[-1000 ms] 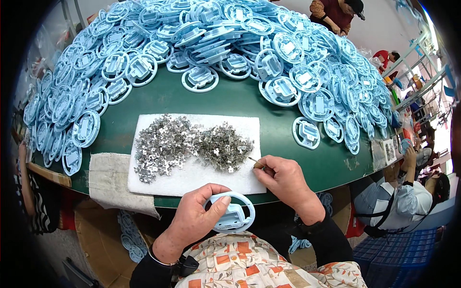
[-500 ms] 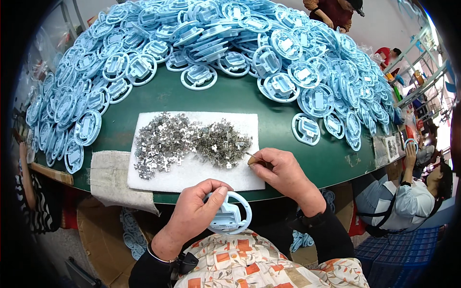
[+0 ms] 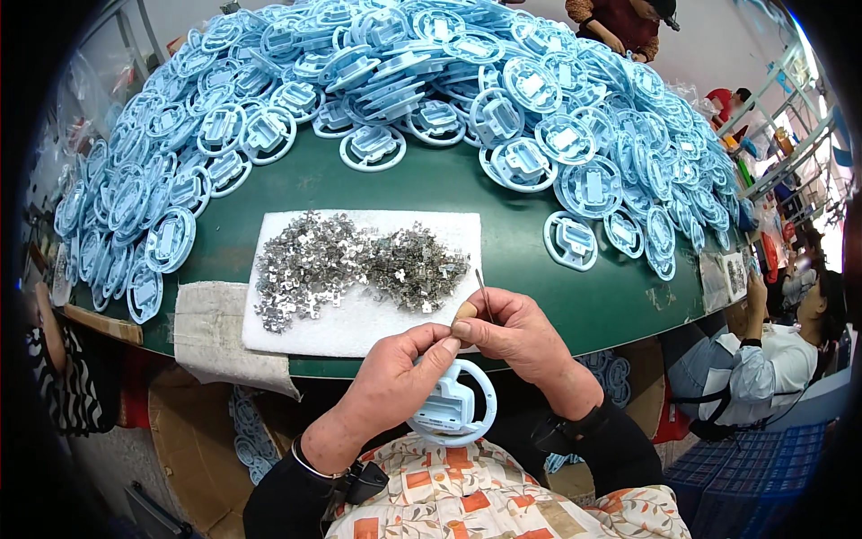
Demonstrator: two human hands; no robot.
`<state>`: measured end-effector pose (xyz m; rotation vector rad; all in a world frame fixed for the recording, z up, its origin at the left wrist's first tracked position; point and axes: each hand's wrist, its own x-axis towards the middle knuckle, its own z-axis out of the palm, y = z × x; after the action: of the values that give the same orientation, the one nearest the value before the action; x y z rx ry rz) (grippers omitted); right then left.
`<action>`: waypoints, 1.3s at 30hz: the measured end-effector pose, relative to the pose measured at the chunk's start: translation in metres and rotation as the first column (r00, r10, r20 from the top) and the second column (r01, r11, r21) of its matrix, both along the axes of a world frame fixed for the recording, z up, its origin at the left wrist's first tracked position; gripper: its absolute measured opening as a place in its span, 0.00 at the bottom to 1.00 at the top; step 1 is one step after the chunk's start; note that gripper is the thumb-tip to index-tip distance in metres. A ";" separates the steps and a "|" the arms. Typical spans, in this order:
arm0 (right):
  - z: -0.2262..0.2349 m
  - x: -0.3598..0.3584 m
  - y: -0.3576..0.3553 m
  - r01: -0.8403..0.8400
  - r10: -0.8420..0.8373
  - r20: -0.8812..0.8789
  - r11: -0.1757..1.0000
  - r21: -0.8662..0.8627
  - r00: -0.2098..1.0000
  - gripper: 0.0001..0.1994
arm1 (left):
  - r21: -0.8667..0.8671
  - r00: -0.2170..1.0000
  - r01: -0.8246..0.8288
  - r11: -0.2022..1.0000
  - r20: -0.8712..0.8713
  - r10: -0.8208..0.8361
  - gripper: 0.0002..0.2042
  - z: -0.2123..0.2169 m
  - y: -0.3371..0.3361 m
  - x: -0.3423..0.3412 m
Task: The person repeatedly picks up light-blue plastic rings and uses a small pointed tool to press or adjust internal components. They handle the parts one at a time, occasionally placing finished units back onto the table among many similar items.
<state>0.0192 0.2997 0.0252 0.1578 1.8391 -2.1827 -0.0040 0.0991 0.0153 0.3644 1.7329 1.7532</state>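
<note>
A round light-blue plastic ring part with a blocky centre piece point(image 3: 452, 404) is gripped in the left hand point(image 3: 391, 382) just below the near edge of the green round table point(image 3: 539, 269), close to the person's patterned orange-and-cream shirt point(image 3: 467, 494). The fingers of that hand are curled around the upper rim of the ring, the thumb pressed toward the right hand point(image 3: 512, 332). A thin grey metal pin-like tool point(image 3: 483, 295) is pinched between the right thumb and forefinger, its tip pointing up toward the table; the two hands are touching at the fingertips. Just beyond them, a white rectangular foam sheet point(image 3: 359, 319) is laid on the table, with a heap of small silver metal clips point(image 3: 355, 265) spread across it. A folded off-white cloth point(image 3: 220, 328) is draped over the table edge beside the sheet. The far half of the table is covered by a large pile of identical light-blue ring parts point(image 3: 404, 99). A seated person in a white top point(image 3: 763, 368) is seen at the right
</note>
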 end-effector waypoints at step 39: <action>-0.023 0.034 -0.015 0.419 0.081 -0.586 0.620 0.663 0.806 0.07 | -0.054 0.988 -0.151 0.987 0.029 0.152 0.20 -0.017 -0.009 0.001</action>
<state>0.0529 0.2850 0.0022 -0.1871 3.1666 -1.4202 -0.0027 0.0899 -0.0015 0.1847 1.8199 1.8055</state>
